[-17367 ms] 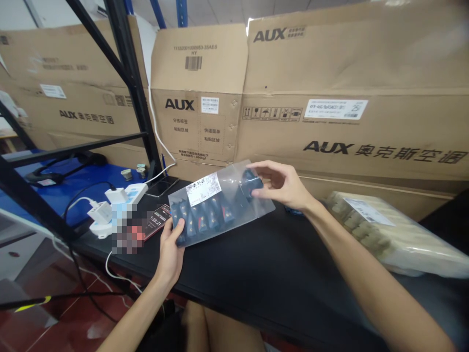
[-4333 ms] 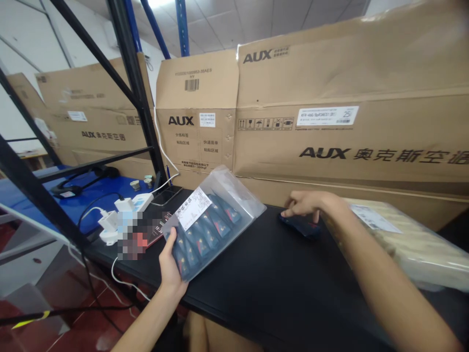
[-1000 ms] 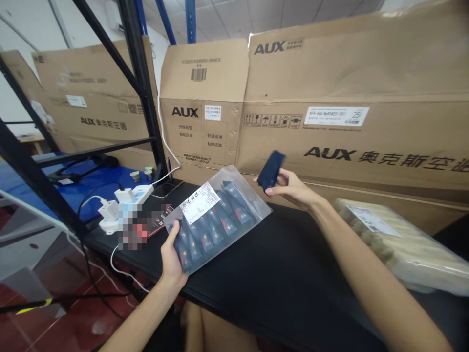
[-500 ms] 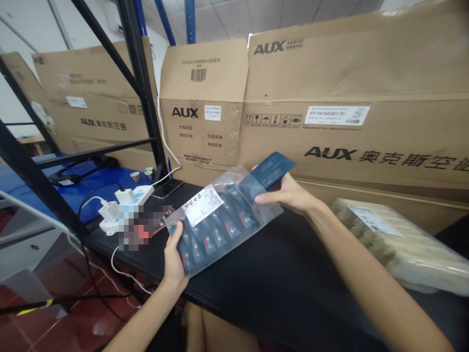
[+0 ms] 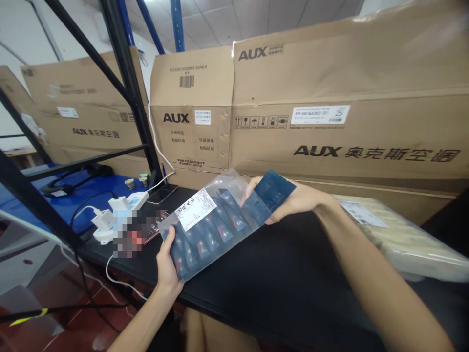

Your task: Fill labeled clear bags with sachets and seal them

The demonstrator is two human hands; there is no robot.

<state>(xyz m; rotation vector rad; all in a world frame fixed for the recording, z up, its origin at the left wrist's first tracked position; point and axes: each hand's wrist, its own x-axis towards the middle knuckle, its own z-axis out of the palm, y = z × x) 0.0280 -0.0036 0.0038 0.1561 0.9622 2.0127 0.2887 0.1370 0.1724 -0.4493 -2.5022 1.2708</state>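
A clear plastic bag (image 5: 205, 264) with a white printed label (image 5: 196, 209) is held tilted above the black table. Inside it lies a row of several slim dark blue packets (image 5: 231, 217). My left hand (image 5: 169, 264) grips the bag's lower left end, thumb on top. At the opposite end, another dark blue packet (image 5: 275, 188) sticks partly out of the bag. My right hand (image 5: 293, 203) is closed around this packet from behind, its fingers partly hidden by the packet and the bag film.
Large cardboard sheets (image 5: 322, 132) stand behind the black table (image 5: 278, 283). At right lies a plastic-wrapped pale bundle (image 5: 406, 239). On the left are a power strip (image 5: 137, 199) with chargers, a dark phone (image 5: 161, 194), a partly pixelated dark-red item (image 5: 154, 227) and a black rack post (image 5: 132, 88).
My right hand has turned and moved lower behind the packet, whose exposed end now tilts down toward the right. The view has shifted slightly; my left hand keeps its grip on the bag.
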